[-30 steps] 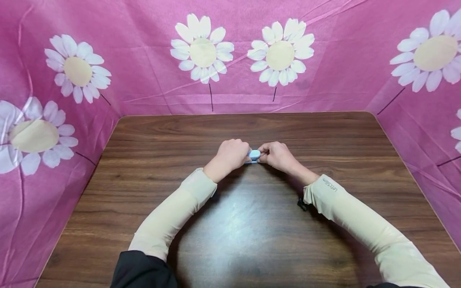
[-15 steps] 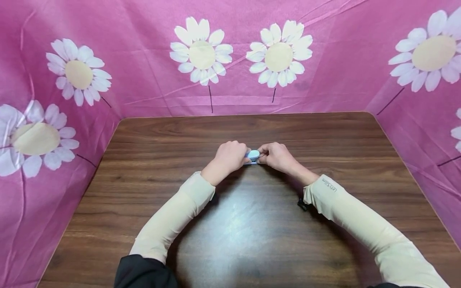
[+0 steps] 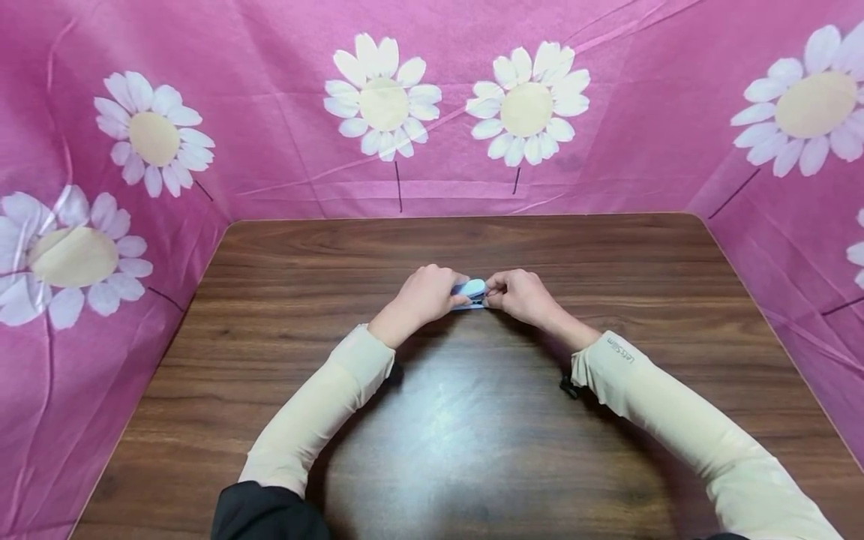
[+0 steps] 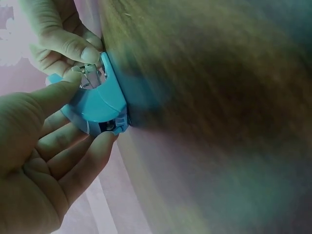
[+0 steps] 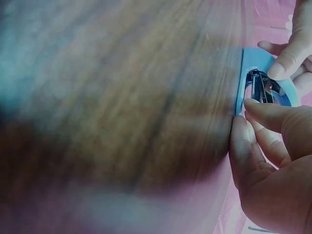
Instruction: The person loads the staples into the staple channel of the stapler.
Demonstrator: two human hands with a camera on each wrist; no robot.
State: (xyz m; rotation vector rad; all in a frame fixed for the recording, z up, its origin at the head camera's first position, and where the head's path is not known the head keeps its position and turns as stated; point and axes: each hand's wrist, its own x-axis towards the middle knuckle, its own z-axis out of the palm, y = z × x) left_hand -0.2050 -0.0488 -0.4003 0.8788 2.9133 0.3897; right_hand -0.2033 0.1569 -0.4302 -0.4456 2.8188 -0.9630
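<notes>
Between my two hands, near the middle of the table, is a small light-blue stapler [image 3: 470, 288]. My left hand [image 3: 427, 292] grips its rear, thumb on the near side. In the left wrist view the rounded blue cover [image 4: 100, 102] lies between the left thumb and the other fingers. My right hand [image 3: 520, 292] pinches the stapler's front end with thumb and fingertips. The stapler's top arm stands raised from its base, and the metal staple channel [image 5: 261, 87] shows in the gap in the right wrist view. Whether the right fingers hold a staple is too small to tell.
The brown wood-grain table [image 3: 432, 450] reaches back to a pink cloth [image 3: 270, 150] printed with white daisies, which surrounds it on the back and both sides. Both forearms wear cream sleeves [image 3: 324, 412].
My left hand has shifted slightly left and toward me. The stapler's top arm now shows a wider gap over the base. The right hand has hardly moved.
</notes>
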